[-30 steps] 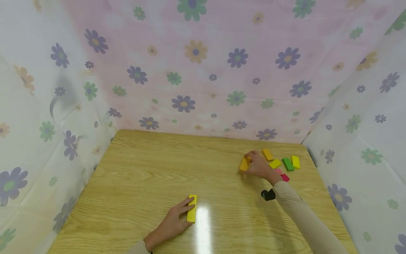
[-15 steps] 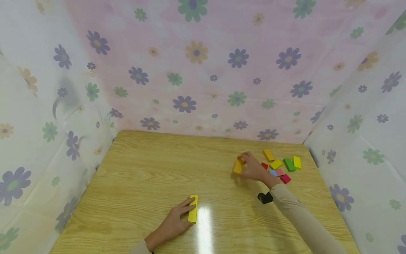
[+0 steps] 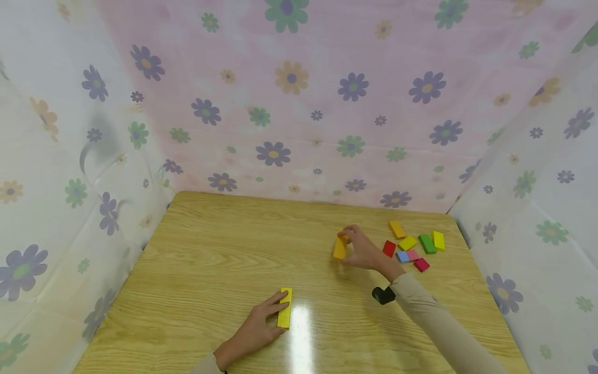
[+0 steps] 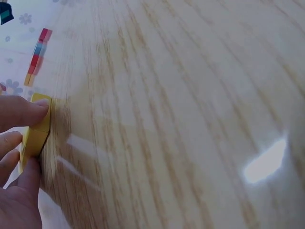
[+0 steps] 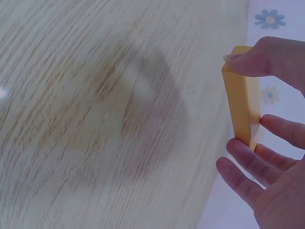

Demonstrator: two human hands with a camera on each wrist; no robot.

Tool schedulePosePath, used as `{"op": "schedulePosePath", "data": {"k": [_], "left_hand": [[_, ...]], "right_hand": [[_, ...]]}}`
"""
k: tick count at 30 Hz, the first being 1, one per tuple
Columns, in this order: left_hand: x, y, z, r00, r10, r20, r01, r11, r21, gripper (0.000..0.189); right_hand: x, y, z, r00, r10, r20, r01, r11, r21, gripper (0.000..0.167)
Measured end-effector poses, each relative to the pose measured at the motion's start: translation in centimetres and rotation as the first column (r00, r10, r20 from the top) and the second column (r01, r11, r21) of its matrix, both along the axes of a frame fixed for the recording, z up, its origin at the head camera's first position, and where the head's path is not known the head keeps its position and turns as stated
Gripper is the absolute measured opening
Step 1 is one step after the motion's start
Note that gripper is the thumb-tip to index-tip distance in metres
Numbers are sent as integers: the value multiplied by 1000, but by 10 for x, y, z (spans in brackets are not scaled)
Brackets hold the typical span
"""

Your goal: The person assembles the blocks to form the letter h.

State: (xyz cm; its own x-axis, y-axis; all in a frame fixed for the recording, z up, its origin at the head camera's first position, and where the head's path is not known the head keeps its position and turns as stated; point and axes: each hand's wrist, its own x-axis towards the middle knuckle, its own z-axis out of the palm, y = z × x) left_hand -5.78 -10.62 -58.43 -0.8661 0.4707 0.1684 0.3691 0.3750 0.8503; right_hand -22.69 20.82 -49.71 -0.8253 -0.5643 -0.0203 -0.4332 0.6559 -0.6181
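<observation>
In the head view my left hand (image 3: 254,324) holds a long yellow block (image 3: 284,311) on the table at front centre, thumb at its near end and fingertips toward the far end. The left wrist view shows that yellow block (image 4: 34,136) between thumb and fingers. Farther back and to the right, my right hand (image 3: 364,251) pinches an orange block (image 3: 339,248). Seen from the right wrist, the orange block (image 5: 241,98) is gripped lengthwise, thumb on one end and fingertips at the other, above the wooden surface.
Right of my right hand lie a red block (image 3: 389,248), a blue block (image 3: 403,256), a pink block (image 3: 413,255), a crimson block (image 3: 421,265), a green block (image 3: 427,243), yellow blocks (image 3: 408,243) and another orange block (image 3: 396,229). Flowered cloth (image 3: 299,114) surrounds the wooden table (image 3: 224,244).
My right hand has moved left with the orange block, away from the other blocks, uncovering the red and blue ones. The left hand stays on the yellow block.
</observation>
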Motion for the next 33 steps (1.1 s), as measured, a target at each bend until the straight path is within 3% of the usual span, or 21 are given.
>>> {"op": "schedulePosePath", "data": {"k": [15, 20, 27, 33], "left_hand": [[2, 0, 1, 1000, 9, -2, -9, 1000, -1, 53], [2, -1, 1, 999, 16, 29, -16, 1000, -3, 54], [2, -1, 2, 998, 24, 60, -24, 1000, 2, 54], [0, -1, 2, 999, 23, 39, -23, 1000, 5, 54]], "right_hand": [[10, -28, 4, 998, 61, -9, -60, 998, 19, 68], [14, -39, 5, 996, 84, 0, -84, 996, 18, 68], [18, -49, 0, 993, 117, -9, -117, 993, 25, 68], [20, -58, -3, 990, 140, 0, -140, 990, 28, 68]]}}
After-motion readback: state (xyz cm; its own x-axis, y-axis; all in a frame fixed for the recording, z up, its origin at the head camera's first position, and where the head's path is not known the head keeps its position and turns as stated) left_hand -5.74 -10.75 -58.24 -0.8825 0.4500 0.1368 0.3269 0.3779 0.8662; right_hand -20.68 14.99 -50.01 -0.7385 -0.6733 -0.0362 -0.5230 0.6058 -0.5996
